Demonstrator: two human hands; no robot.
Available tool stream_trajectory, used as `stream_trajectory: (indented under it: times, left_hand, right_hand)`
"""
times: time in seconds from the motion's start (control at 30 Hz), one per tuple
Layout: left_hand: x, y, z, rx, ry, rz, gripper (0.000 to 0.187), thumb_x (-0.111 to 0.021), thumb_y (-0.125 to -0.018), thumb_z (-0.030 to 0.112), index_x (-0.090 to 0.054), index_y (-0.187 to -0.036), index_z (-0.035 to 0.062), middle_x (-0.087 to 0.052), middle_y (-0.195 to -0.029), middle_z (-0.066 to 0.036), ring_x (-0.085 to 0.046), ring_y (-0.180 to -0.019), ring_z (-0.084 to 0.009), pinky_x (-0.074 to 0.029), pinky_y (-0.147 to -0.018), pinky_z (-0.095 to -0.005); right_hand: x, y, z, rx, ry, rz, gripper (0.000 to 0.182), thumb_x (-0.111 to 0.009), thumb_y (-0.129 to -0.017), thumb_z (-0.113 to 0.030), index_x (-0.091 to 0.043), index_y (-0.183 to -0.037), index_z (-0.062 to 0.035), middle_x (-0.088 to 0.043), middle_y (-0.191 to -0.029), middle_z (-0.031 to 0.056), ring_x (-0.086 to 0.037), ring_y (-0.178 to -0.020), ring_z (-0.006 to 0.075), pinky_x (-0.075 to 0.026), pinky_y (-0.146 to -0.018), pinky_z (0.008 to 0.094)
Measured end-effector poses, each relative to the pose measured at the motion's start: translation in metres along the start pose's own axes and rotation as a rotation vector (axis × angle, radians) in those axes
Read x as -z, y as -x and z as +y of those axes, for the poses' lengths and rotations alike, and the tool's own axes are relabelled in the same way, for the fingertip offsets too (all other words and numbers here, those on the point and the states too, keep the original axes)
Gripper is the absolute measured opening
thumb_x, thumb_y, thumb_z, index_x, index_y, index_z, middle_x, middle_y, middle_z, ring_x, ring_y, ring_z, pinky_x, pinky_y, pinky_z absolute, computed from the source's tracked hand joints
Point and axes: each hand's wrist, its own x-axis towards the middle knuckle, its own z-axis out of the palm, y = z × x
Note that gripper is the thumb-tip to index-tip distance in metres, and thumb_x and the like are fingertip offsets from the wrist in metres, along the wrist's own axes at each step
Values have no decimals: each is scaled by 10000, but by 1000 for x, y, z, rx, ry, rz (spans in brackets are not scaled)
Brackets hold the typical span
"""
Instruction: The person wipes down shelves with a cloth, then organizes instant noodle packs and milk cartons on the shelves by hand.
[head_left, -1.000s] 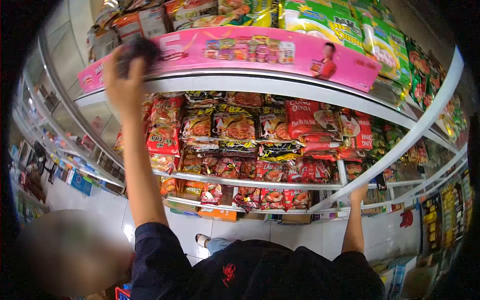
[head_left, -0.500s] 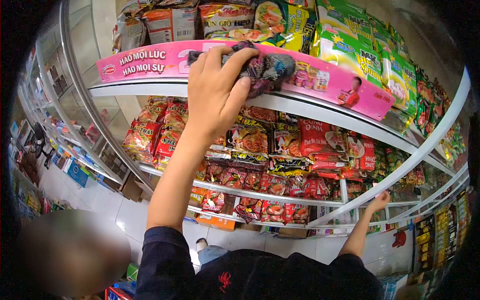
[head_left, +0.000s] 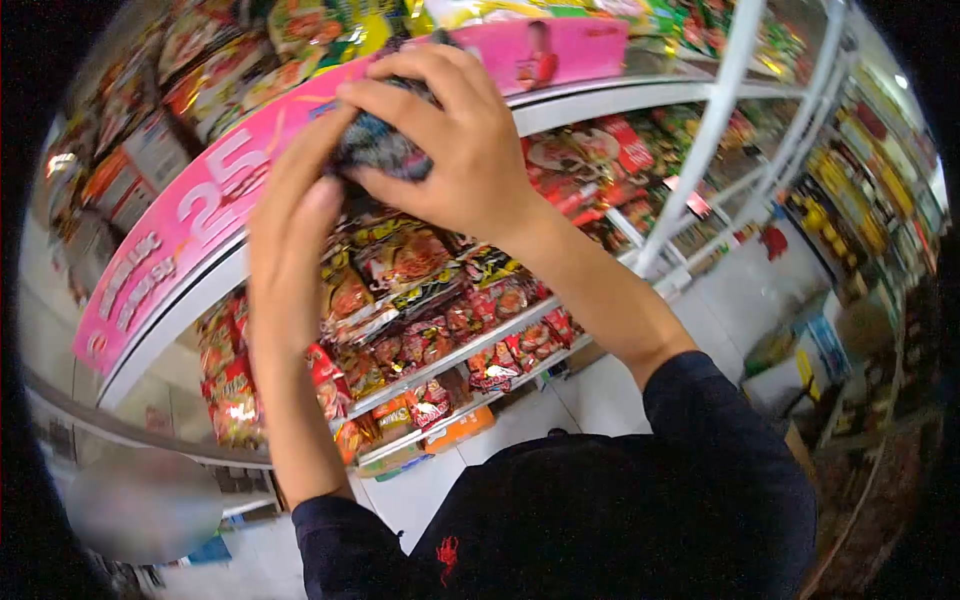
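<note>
Both your left hand (head_left: 288, 215) and right hand (head_left: 470, 145) sit close together, the bunched cloth (head_left: 385, 150) between them by the pink strip (head_left: 200, 210), right fingers clasping it, left grip unclear.

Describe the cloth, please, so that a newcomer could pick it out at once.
Find the long pink banner along the white shelf edge. Near the banner's middle, the right hand grips a crumpled cloth. It is dark, mottled with grey-blue, unlike the brightly printed packets around it.
</note>
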Motion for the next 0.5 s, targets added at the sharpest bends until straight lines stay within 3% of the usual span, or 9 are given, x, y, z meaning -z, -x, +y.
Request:
stream_trajectory:
  times: [0.07, 0.13, 0.2, 0.23, 0.3, 0.4, 0.5]
  left_hand:
    - [28, 16, -6, -141, -345, 87, 359, -505, -791, 126, -530, -1123, -8, -518, -1178, -130, -453, -1119, -246, -287, -978, -357]
    - [67, 25, -17, -242, -628, 319, 343, -496, -811, 143, -536, -1120, 0, -534, -1157, -128, -460, -1104, -251, -282, -975, -369]
    - [110, 30, -24, -281, -937, 390, 330, -501, -825, 168, -545, -1120, 28, -540, -1149, -117, -473, -1082, -259, -290, -957, -366]
    - [117, 30, -31, -285, -924, 387, 330, -501, -825, 168, -545, -1120, 28, -540, -1149, -117, -473, -1082, -259, -290, -957, -366]
    - [123, 32, -41, -248, -1240, 421, 319, -498, -840, 207, -554, -1117, 60, -545, -1126, -105, -474, -1062, -260, -304, -932, -370]
    - [124, 36, -46, -245, -1231, 448, 317, -502, -843, 236, -561, -1112, 79, -545, -1104, -90, -465, -1058, -254, -303, -927, -374]
    - [122, 36, -41, -240, -1240, 442, 331, -518, -833, 258, -559, -1112, 83, -545, -1093, -81, -464, -1051, -246, -306, -923, -373]
  right_hand:
    - [10, -1, 5, -26, 56, -11, 360, -719, -563, -192, -620, -902, -121, -548, -957, 61, -502, -915, 274, -403, -815, 375]
    - [23, 2, 20, -81, 199, 66, 285, -705, -560, -162, -622, -826, -102, -557, -923, 56, -509, -885, 257, -406, -798, 364]
    - [29, 8, 35, -195, 273, 159, 267, -681, -555, -121, -609, -811, -91, -548, -907, 70, -502, -880, 249, -405, -784, 360]
    - [22, 6, 30, -184, 299, 187, 274, -681, -551, -131, -605, -811, -91, -541, -910, 72, -494, -883, 252, -400, -784, 366]
    - [-3, -1, 7, -145, 292, 177, 301, -687, -537, -177, -595, -815, -105, -526, -922, 68, -474, -881, 261, -384, -787, 387]
    - [-44, -5, -35, 8, 100, 78, 347, -717, -508, -254, -613, -828, -168, -524, -938, 33, -468, -937, 250, -372, -827, 395]
    - [-22, -5, -14, -14, 112, 2, 341, -702, -510, -219, -616, -833, -154, -530, -948, 41, -465, -948, 244, -379, -827, 388]
